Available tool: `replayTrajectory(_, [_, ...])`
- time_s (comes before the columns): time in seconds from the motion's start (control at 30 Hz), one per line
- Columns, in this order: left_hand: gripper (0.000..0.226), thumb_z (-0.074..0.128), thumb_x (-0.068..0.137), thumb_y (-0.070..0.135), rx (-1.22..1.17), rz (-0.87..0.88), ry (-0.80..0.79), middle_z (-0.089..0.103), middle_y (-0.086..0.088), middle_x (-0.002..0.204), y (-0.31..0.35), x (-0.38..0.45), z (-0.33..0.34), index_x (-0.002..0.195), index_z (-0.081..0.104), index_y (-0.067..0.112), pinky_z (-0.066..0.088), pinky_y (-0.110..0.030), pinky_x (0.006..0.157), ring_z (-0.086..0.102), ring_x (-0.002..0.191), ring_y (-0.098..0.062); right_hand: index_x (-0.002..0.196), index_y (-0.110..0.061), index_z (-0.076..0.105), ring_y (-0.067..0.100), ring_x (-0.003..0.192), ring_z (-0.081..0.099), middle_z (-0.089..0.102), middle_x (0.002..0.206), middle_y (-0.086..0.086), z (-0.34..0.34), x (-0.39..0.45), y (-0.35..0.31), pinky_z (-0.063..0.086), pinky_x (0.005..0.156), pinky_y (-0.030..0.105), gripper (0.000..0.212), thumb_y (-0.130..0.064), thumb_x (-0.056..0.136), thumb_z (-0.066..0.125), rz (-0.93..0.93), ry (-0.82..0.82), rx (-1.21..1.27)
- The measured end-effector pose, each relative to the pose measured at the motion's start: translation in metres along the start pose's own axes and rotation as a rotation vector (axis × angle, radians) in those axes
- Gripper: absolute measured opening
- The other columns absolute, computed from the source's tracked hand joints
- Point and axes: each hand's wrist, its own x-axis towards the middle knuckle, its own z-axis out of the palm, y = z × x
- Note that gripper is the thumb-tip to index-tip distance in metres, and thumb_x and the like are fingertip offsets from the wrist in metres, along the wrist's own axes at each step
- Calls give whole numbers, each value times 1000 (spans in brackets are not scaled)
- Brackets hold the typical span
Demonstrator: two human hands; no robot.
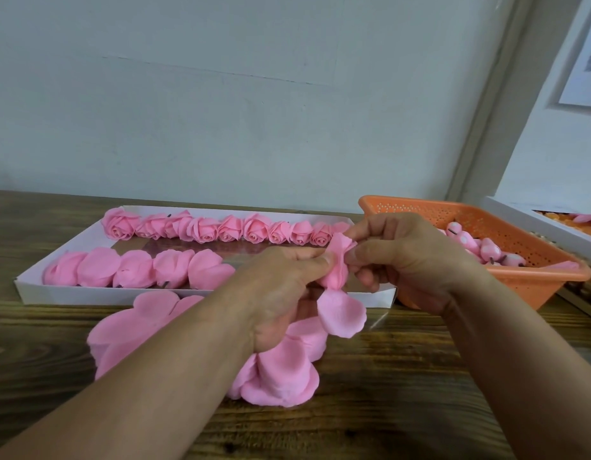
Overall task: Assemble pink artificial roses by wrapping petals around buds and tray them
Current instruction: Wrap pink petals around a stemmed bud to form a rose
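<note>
Both hands meet above the bench (403, 376), each grip closed on one half-made rose (337, 260). The left hand (280, 293) pinches its side with thumb and fingers; the right hand (403, 257) pinches its top edge from the other side. A loose petal (342, 315) hangs just below the two grips. Under the left hand lies a heap of petals (274, 373) on the bench. Beyond the grips sits the white tray (88, 295), holding two rows of roses (204, 229). Behind the right hand stands an orange basket (533, 280) with buds (469, 242) in it.
</note>
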Motion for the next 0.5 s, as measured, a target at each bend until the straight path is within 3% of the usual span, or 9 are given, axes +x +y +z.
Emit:
replayTrajectory(0.13, [24,52,96,18,-25,0,8,66,-11,90,0,1,1,98,70,2,52,-25,66,59,82,-20,79,5,62,13,36,47,57,49,8,2,1,1,38,37,20,5,8,77,60,-20,42,-19])
replayTrajectory(0.3, [38,52,95,15,-13,22,-27,64,-2,68,1,0,1,61,67,12,51,-23,62,58,65,-13,81,6,62,13,35,45,56,51,11,3,0,0,37,37,20,9,6,72,65,-24,54,-65])
replayTrajectory(0.5, [39,51,96,18,27,44,-13,65,-9,77,0,-1,1,60,67,11,55,-23,67,61,71,-16,68,3,60,12,32,41,53,44,6,8,0,2,32,35,18,7,1,73,64,-40,132,-110])
